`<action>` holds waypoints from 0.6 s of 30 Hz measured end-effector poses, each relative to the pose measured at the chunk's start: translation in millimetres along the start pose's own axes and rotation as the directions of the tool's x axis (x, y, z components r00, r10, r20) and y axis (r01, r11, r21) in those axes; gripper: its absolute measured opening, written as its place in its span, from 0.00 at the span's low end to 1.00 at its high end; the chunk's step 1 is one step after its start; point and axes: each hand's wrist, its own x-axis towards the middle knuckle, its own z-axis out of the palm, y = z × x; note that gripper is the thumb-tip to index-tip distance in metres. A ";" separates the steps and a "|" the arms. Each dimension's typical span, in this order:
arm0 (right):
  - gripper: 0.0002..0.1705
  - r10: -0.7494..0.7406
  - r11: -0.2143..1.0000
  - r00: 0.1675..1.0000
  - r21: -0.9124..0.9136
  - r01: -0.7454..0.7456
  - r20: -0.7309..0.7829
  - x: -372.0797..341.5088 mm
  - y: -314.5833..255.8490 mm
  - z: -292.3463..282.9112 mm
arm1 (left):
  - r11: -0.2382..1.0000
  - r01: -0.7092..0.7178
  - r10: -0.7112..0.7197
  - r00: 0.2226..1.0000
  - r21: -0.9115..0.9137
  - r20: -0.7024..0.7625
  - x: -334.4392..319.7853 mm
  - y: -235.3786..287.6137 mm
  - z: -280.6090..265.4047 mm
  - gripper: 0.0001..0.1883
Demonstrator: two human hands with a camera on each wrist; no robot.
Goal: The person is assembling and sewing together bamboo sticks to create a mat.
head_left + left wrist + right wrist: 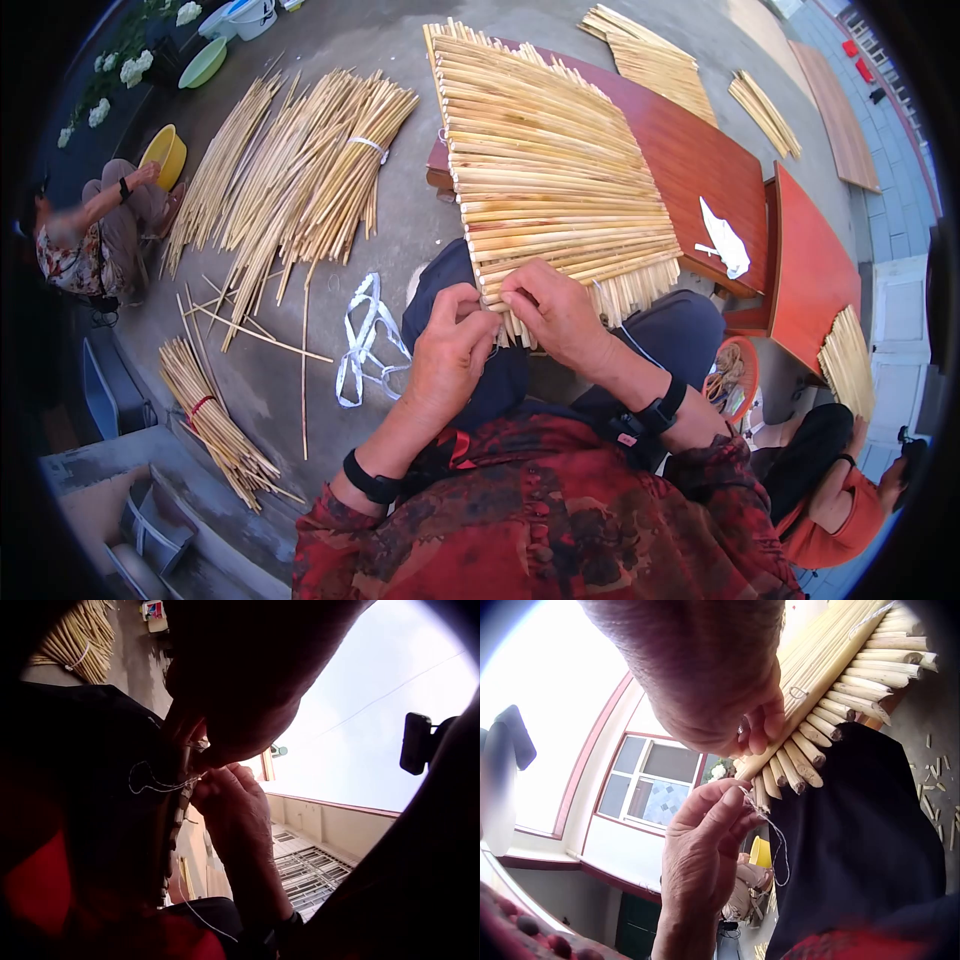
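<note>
A mat of pale reed stalks (560, 160) slopes from the person's lap up over a red-brown table. At its near corner both hands work close together. The left hand (452, 350) pinches a thin white string (779, 840) between thumb and forefinger, and a loop of it hangs below the fingers. Just beside it, the right hand (562, 315) has its fingers curled at the mat's edge; in the left wrist view its fingertips pinch at the string. Cut stalk ends (808, 750) jut out along that edge, where a small string loop (799, 693) also shows.
Reed bundles (300, 170) lie on the ground at left, near a tangled white strip (368, 345). The red-brown table (700, 170) bears a white scrap (725, 240). An orange basket (735, 375) stands at right. One person (95, 230) sits at left, another (840, 500) at right.
</note>
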 end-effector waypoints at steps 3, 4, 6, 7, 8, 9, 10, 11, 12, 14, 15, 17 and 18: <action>0.08 0.228 0.944 0.974 0.249 -0.218 -0.012 -8.9 0.8 -13.1 | 0.999 0.015 -0.016 1.000 0.035 0.014 -4.9 8.5 -10.9 0.09; 0.08 0.332 0.872 0.943 0.375 -0.315 0.020 -15.9 0.7 -20.1 | 0.998 0.031 -0.032 0.999 0.061 0.024 -8.0 11.9 -16.3 0.10; 0.11 0.390 0.741 0.917 0.561 -0.369 0.088 -29.5 -6.1 -27.2 | 0.995 -0.015 0.008 0.998 0.097 0.066 -13.8 20.3 -25.3 0.10; 0.11 0.399 0.740 0.914 0.562 -0.370 0.076 -37.0 -13.0 -28.5 | 0.990 -0.057 0.044 0.994 0.131 0.100 -16.9 23.2 -26.2 0.11; 0.12 0.295 0.779 0.944 0.534 -0.328 0.148 -42.9 -21.2 -28.0 | 0.971 -0.172 0.157 0.983 0.166 0.100 -19.8 24.0 -24.1 0.12; 0.13 0.187 0.814 0.957 0.511 -0.278 0.223 -48.4 -27.9 -25.1 | 0.970 -0.182 0.166 0.980 0.163 0.109 -19.5 27.9 -24.2 0.12; 0.14 0.153 0.780 0.958 0.566 -0.267 0.241 -54.2 -33.7 -19.0 | 0.941 -0.281 0.262 0.958 0.187 0.119 -19.1 33.8 -26.0 0.12; 0.14 0.114 0.742 0.959 0.620 -0.256 0.259 -58.8 -38.6 -13.6 | 0.903 -0.373 0.353 0.927 0.211 0.129 -19.2 37.6 -27.2 0.12; 0.12 0.125 0.722 0.946 0.627 -0.293 0.299 -61.5 -41.8 -12.2 | 0.895 -0.388 0.377 0.922 0.220 0.090 -20.2 37.3 -26.4 0.12; 0.11 0.122 0.681 0.880 0.606 -0.411 0.459 -60.9 -39.9 -21.6 | 0.894 -0.378 0.364 0.926 0.241 0.101 -20.9 39.0 -30.2 0.12; 0.10 0.112 0.643 0.784 0.557 -0.526 0.611 -60.7 -38.6 -25.3 | 0.894 -0.365 0.349 0.931 0.259 0.106 -20.9 39.4 -33.0 0.12; 0.09 0.042 0.691 0.846 0.596 -0.409 0.532 -66.0 -34.8 -23.0 | 0.869 -0.399 0.365 0.916 0.294 0.165 -20.4 39.3 -37.7 0.12; 0.09 0.054 0.719 0.853 0.573 -0.395 0.520 -64.7 -37.1 -26.7 | 0.842 -0.433 0.377 0.899 0.322 0.224 -20.1 39.9 -38.2 0.12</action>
